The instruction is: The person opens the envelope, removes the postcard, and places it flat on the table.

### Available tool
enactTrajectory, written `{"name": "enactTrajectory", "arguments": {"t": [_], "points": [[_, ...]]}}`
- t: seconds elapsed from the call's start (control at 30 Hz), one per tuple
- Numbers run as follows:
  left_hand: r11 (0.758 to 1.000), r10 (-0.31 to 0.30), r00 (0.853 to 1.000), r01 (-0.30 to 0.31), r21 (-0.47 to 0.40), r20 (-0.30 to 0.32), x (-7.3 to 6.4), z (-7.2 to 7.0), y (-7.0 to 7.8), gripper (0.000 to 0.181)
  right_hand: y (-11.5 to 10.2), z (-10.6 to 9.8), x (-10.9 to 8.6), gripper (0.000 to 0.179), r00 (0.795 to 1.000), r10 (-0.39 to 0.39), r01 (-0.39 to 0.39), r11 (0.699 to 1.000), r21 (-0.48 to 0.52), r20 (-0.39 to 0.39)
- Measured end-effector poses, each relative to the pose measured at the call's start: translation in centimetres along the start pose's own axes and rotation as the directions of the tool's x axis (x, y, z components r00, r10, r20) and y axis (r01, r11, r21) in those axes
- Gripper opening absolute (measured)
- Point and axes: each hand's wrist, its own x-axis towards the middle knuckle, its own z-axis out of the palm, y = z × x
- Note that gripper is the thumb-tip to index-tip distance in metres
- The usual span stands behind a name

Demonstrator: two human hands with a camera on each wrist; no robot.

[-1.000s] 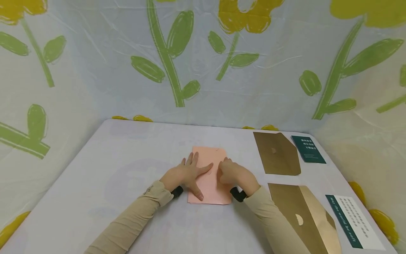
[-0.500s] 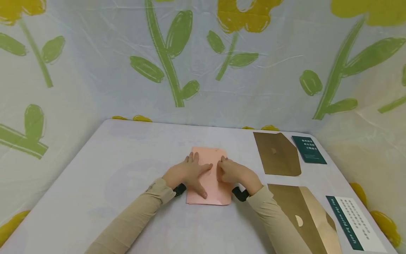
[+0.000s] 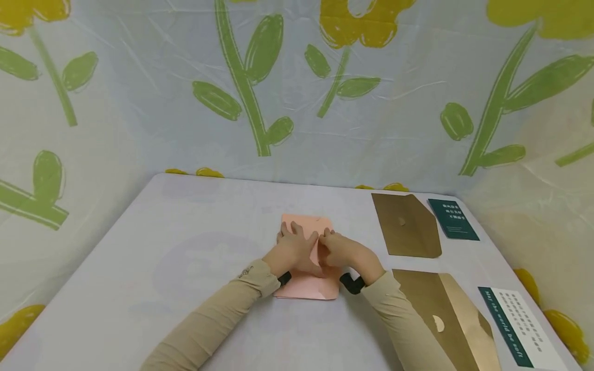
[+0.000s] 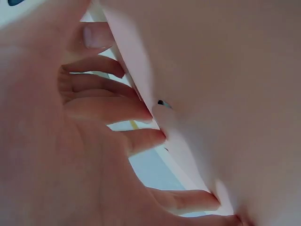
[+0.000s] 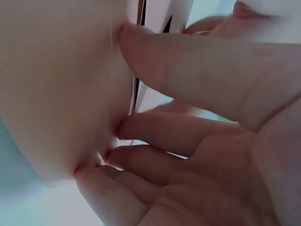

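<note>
A pink paper envelope (image 3: 301, 291) lies in the middle of the table, beneath both hands. My left hand (image 3: 294, 252) rests across it with fingers and thumb spread, the thumb pointing toward the right hand. In the left wrist view its fingertips (image 4: 207, 200) press on the pink paper. My right hand (image 3: 345, 251) bends over the envelope's right side. In the right wrist view the thumb and fingertips (image 5: 129, 129) touch the paper beside a dark narrow gap along an edge. The hands hide much of the envelope's middle.
On the right of the white-covered table (image 3: 209, 216) lie two brown-gold envelopes, one farther back (image 3: 403, 226) and one nearer (image 3: 427, 299). Beside them are a dark green card (image 3: 452, 219) and a white-and-green printed card (image 3: 524, 324). A flower-printed cloth (image 3: 162, 103) hangs behind.
My left hand has slid to the right across the envelope, close to the right hand. The right hand has barely shifted, and the envelope has stayed about where it was.
</note>
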Motion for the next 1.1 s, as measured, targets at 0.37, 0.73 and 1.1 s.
{"name": "enactTrajectory", "arguments": {"t": [0.37,0.73,1.1], "points": [[0.998,0.021,1.0,-0.02,0.057,-0.002,-0.3,-0.3,-0.2,0.092,-0.1,0.1,0.1,0.064,1.0,0.012,-0.012,1.0,0.029,0.0],[0.995,0.088,0.995,-0.09,-0.051,-0.04,-0.2,0.1,-0.7,0.084,-0.2,0.2,0.0,0.067,0.999,0.036,-0.036,0.998,0.051,0.005],[0.955,0.245,0.961,-0.261,-0.139,-0.126,-0.3,-0.3,-2.2,0.06,-0.1,0.0,-0.2,0.066,0.999,0.029,-0.029,0.999,0.039,0.016]]}}
